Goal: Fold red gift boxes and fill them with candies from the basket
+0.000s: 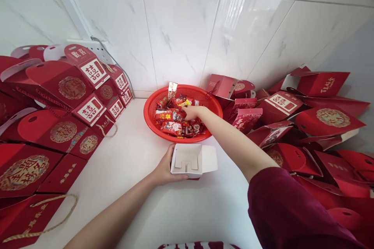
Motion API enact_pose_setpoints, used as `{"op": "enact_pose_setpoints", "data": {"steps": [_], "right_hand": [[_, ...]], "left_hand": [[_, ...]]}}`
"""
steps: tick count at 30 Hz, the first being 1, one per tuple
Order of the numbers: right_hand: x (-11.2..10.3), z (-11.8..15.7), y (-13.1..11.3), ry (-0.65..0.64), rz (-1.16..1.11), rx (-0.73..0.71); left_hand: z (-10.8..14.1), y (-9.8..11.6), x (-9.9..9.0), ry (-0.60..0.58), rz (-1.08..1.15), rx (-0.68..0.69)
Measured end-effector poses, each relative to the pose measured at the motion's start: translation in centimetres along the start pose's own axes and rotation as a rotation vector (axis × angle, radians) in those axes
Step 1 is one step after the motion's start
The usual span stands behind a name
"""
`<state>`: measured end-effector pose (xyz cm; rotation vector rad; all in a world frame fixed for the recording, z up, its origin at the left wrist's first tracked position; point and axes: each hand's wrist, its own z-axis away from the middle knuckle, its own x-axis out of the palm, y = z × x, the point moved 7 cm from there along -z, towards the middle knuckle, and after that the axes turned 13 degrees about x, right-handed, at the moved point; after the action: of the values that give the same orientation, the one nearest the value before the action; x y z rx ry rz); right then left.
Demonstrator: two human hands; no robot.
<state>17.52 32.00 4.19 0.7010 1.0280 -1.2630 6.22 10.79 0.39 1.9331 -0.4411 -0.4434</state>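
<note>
The left hand's (163, 170) fingers hold an open white-lined box (187, 155) by its left side, its slotted floor showing and a flap (209, 158) spread away from them. Just beyond those fingers, on the desk (122, 175), sits a red basket (149, 116) of wrapped sweets (172, 127). The right hand's (191, 113) fingers dip among these; whether they pinch one I cannot tell, the tips seeming hidden. Red boxes (73, 89) stand stacked well left of both hands' fingers; more red cartons (282, 103) heap to their right.
</note>
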Motion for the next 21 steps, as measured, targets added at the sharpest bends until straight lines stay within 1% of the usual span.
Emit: {"op": "enact_pose_setpoints", "data": {"steps": [3,6,8,10,12,14,16,18,19,21], "right_hand": [[-0.2,0.2,0.4,0.004,-0.039,-0.014],[-1.5,1.8,1.2,0.069,-0.136,-0.043],[-2.5,3.7,2.1,0.161,-0.241,-0.070],[-2.8,6.1,3.0,0.232,-0.355,-0.115],[-2.2,8.7,3.8,0.260,-0.450,-0.164],[-1.3,11.3,4.1,0.245,-0.568,-0.224],[-0.7,14.0,3.8,0.203,-0.754,-0.333],[-0.7,16.8,2.6,0.165,-0.910,-0.476],[-0.8,18.1,1.7,0.148,-0.931,-0.542],[-0.4,20.0,-0.4,0.116,-0.841,-0.611]], "left_hand": [[-0.1,0.2,0.0,-0.001,-0.011,0.018],[-0.1,0.3,0.0,-0.002,-0.030,0.017],[-0.1,0.2,0.0,0.001,-0.033,0.019],[-0.1,0.1,0.0,0.004,-0.012,0.027],[-0.1,0.0,0.2,0.004,0.020,0.029],[-0.1,-0.1,0.3,0.005,0.045,0.025],[-0.2,-0.2,0.5,0.004,0.072,0.025],[-0.2,-0.1,0.5,0.009,0.091,0.035],[-0.3,-0.2,0.5,0.013,0.094,0.037],[-0.3,-0.3,0.5,0.019,0.100,0.035]]}}
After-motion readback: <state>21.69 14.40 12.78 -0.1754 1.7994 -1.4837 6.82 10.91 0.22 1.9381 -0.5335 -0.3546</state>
